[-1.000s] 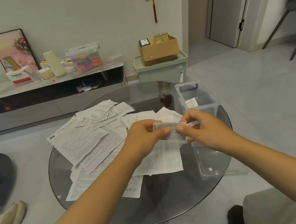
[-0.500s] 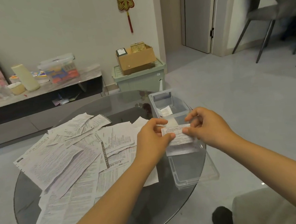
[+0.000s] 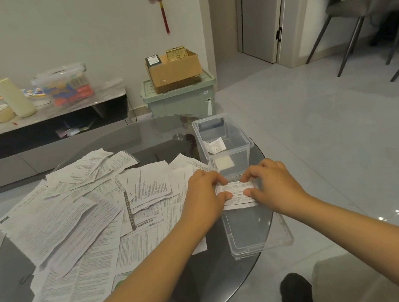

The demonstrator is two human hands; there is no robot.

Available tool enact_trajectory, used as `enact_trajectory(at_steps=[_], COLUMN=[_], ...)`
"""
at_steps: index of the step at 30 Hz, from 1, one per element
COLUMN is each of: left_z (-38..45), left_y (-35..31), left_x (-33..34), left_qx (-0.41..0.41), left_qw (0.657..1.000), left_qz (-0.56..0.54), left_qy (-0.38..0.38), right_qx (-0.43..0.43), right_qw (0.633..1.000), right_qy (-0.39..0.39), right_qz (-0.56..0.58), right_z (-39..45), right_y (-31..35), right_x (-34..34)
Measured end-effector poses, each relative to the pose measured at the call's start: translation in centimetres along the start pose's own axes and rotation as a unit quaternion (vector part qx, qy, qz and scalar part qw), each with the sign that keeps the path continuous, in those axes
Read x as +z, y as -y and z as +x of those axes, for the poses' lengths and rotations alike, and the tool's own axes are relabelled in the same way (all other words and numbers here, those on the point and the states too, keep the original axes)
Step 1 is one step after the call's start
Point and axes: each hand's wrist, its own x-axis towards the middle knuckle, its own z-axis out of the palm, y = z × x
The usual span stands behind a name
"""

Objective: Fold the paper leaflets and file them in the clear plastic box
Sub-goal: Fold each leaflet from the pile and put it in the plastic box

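Folded leaflet (image 3: 236, 192) pinched at its two short ends, left hand (image 3: 204, 197) and right hand (image 3: 272, 187) each with thumb and fingers curled on it, just before the clear plastic box (image 3: 222, 146); thin, light, limp, likely to spring open; best held along the creased edges; loose leaflets (image 3: 82, 212) spread over the glass worktop (image 3: 143, 137).
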Motion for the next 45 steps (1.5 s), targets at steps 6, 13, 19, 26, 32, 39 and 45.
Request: enact_trajectory(at_steps=[6,13,19,26,32,39,45], left_z=[-0.2,-1.1,-1.8,-2.1,-1.8,-1.6,-1.4], left_y=[0.2,-0.2,-0.8,-0.9,-0.3,0.2,-0.1], left_x=[0.3,-0.7,-1.5,-1.9,-2.6,-2.4,-1.4], left_qx=[0.008,0.019,0.04,0.024,0.037,0.054,0.025], left_qw=[1.0,0.998,0.996,0.997,0.998,0.996,0.998], left_qz=[0.004,-0.045,-0.072,-0.068,-0.04,-0.064,-0.059], left_qy=[0.011,-0.027,-0.04,-0.03,0.024,-0.004,-0.012], right_qx=[-0.046,-0.106,-0.142,-0.147,-0.141,-0.101,-0.056], right_qw=[0.995,0.988,0.984,0.982,0.984,0.992,0.998], right_qy=[-0.04,-0.081,-0.099,-0.083,-0.023,0.004,0.008], right_qz=[-0.083,-0.071,-0.045,-0.079,-0.103,-0.076,0.037], right_z=[-0.6,-1.4,-2.0,-2.0,-2.4,-2.3,-1.3], right_y=[0.2,0.9,1.7,1.6,1.5,1.4,1.2], right_x=[-0.1,-0.5,-0.9,-1.5,-1.5,-1.6,-1.3])
